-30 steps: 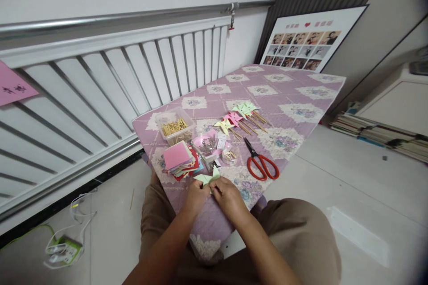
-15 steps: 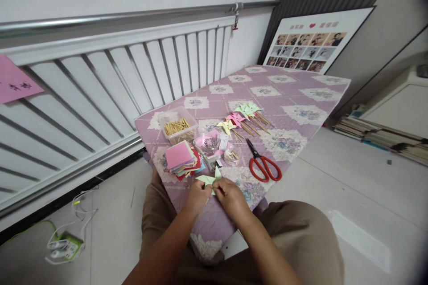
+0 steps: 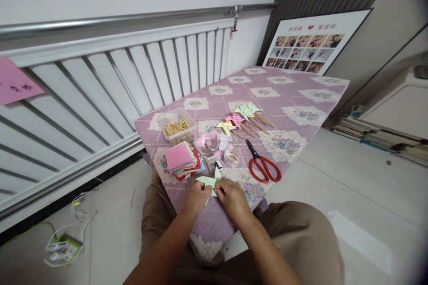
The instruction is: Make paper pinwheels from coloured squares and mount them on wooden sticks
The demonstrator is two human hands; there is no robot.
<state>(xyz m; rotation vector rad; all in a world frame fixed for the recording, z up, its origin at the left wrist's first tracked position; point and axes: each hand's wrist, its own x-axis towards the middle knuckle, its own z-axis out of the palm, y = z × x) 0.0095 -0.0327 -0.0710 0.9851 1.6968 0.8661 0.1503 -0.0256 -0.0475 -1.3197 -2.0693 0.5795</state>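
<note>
Fingers (image 3: 219, 188) of the left hand (image 3: 198, 197) and right hand (image 3: 233, 197) seem closely pinched on a pale green pinwheel (image 3: 209, 181) over the near end of the flower-patterned table (image 3: 230, 101), with a white radiator (image 3: 130, 75) left and a photo board (image 3: 302, 46) far right.

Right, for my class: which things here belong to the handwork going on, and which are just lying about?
Likely part of it:
held green paper
paper stack
boxed sticks
pinwheels
scissors

Likely just lying about:
power strip
photo board
stacked books or magazines
</note>
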